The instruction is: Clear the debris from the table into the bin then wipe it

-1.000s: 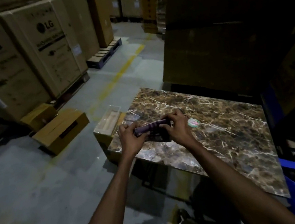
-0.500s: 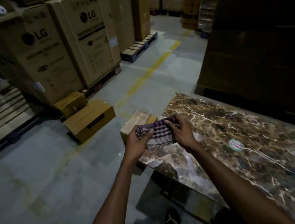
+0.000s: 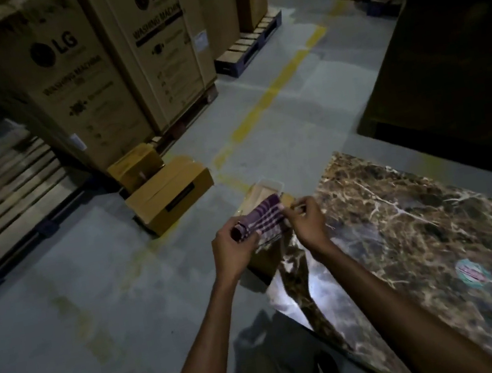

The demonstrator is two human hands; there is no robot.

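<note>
A marble-patterned table (image 3: 426,240) is seen to the right of both hands, a round sticker (image 3: 473,273) lying on it well right of them. A purple checked cloth (image 3: 262,223) is held between the hands, gripped by the left hand (image 3: 232,248) and pinched by the right hand (image 3: 306,225). A clear bin (image 3: 266,191) is seen just beyond them.

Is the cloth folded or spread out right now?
Folded. The cloth is a compact bundle, doubled layers showing, held between the left hand and right hand, off the table.
</note>
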